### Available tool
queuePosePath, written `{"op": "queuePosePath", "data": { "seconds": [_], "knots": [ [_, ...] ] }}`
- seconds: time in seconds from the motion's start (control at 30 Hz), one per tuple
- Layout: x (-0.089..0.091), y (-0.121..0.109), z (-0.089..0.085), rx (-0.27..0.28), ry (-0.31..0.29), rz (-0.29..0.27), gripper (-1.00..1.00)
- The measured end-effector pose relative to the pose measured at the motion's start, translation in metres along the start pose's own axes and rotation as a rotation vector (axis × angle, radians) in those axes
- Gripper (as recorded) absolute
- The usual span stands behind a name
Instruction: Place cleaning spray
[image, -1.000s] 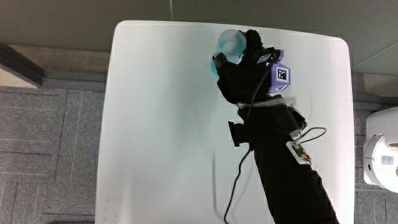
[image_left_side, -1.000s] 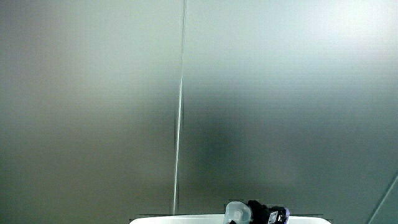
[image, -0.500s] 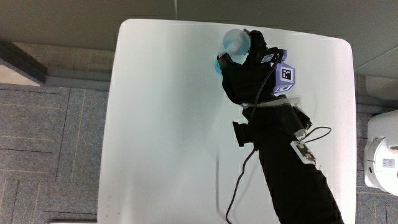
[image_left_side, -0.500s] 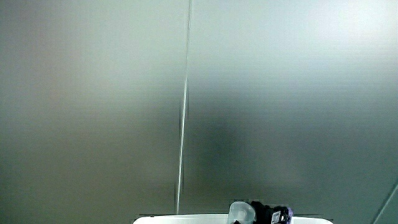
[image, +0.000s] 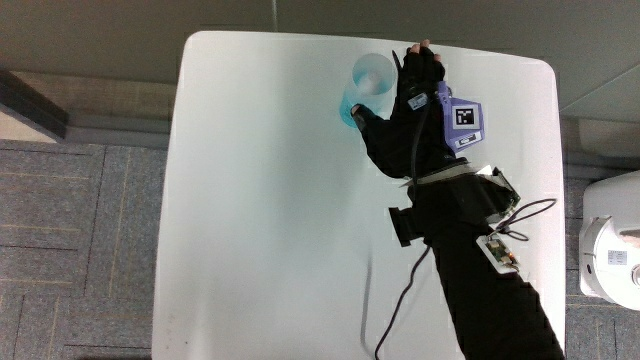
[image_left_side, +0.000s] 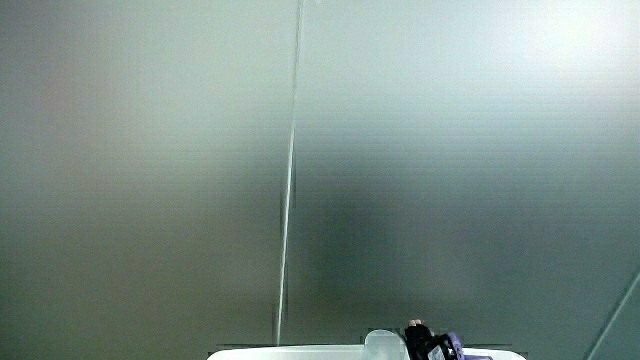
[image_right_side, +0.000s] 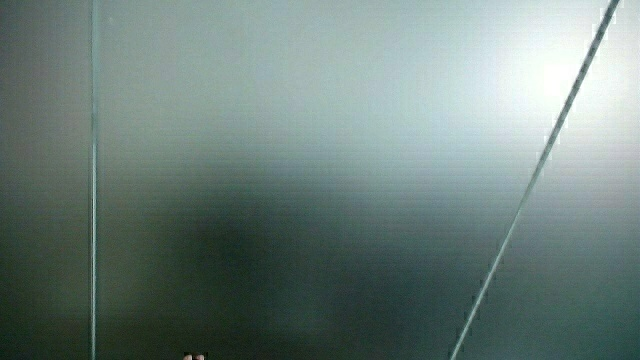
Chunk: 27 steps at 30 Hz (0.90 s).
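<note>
The white bench (image: 270, 200) stood on grey carpet, and both side views showed mostly a pale wall. The cleaning spray (image: 366, 84) stood upright near the bench's edge farthest from the person; its top also showed in a side view (image_left_side: 381, 345). The hand (image: 412, 105) lay just beside it, its fingers (image: 420, 62) stretched out loose and holding nothing, the thumb near the bottle's base. A thin black cable (image: 400, 300) ran along the forearm (image: 480, 270) over the bench.
</note>
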Motion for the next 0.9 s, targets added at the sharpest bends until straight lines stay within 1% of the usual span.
{"op": "queuePosePath", "data": {
  "seconds": [0.07, 0.1, 0.17, 0.23, 0.3, 0.33, 0.37, 0.43, 0.47, 0.67, 0.73, 0.8, 0.9],
  "knots": [
    [0.0, 0.0, 0.002, -0.012, -0.051, 0.006, -1.0],
    [0.016, 0.006, -0.002, 0.031, -0.129, 0.037, -1.0],
    [0.003, 0.001, 0.004, -0.03, -0.115, 0.025, -1.0],
    [0.002, 0.001, 0.006, -0.041, -0.14, 0.013, -1.0],
    [0.005, 0.003, 0.008, -0.069, -0.111, 0.019, -1.0],
    [0.007, 0.002, 0.009, -0.081, -0.113, 0.009, -1.0],
    [0.01, 0.003, 0.01, -0.08, -0.1, 0.047, -1.0],
    [0.009, -0.003, 0.014, -0.11, -0.125, -0.007, -1.0],
    [0.006, -0.008, 0.016, -0.13, -0.148, -0.064, -1.0],
    [0.015, -0.029, 0.014, -0.124, -0.301, 0.048, -1.0],
    [0.009, -0.038, 0.011, -0.123, -0.369, 0.07, -1.0],
    [0.011, -0.043, 0.006, -0.155, -0.355, 0.081, -1.0],
    [0.005, -0.057, 0.0, -0.182, -0.41, 0.074, -1.0]
  ]
}}
